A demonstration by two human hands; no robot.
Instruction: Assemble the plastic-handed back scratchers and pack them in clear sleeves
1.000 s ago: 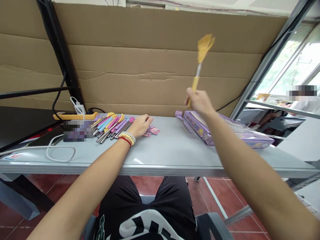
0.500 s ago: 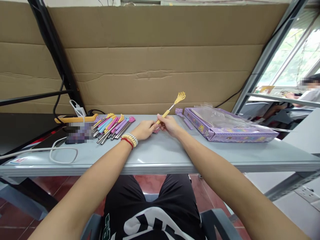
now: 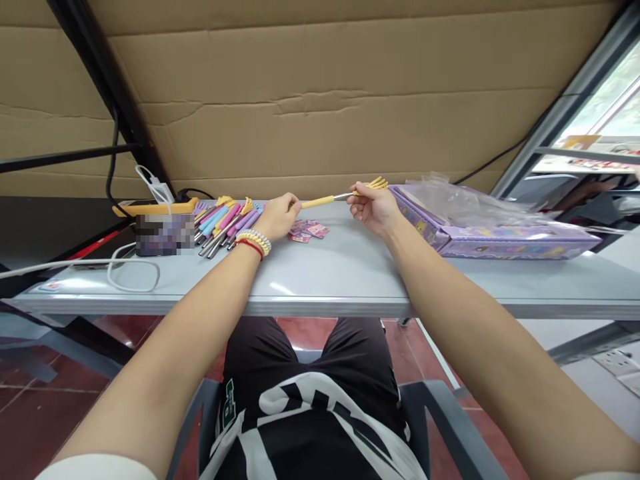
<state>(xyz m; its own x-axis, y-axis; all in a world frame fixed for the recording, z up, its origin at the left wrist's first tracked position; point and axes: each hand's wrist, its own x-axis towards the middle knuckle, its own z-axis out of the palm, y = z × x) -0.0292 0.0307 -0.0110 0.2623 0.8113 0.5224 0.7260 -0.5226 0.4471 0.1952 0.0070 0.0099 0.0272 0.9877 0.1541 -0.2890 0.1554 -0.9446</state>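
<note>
A yellow telescopic back scratcher (image 3: 325, 199) is stretched level above the grey table (image 3: 340, 273), held between both hands. My left hand (image 3: 280, 215) grips the yellow handle end, fingers closed. My right hand (image 3: 371, 207) pinches the metal shaft near the claw-shaped head. A pile of several more scratchers (image 3: 225, 219) with pink, purple, blue and yellow handles lies just left of my left hand. Small pink cards (image 3: 307, 231) lie on the table under the scratcher.
A purple printed box (image 3: 495, 240) with clear plastic wrap (image 3: 450, 203) stands at the right. A yellow power strip (image 3: 150, 208) with a white charger and cable (image 3: 125, 277) lies at the left. Brown cardboard lines the back; a black frame post leans at left.
My right hand brought the yellow scratcher down from the air to my left hand. Both hands then moved apart along it, and it now lies level and pulled out longer.
</note>
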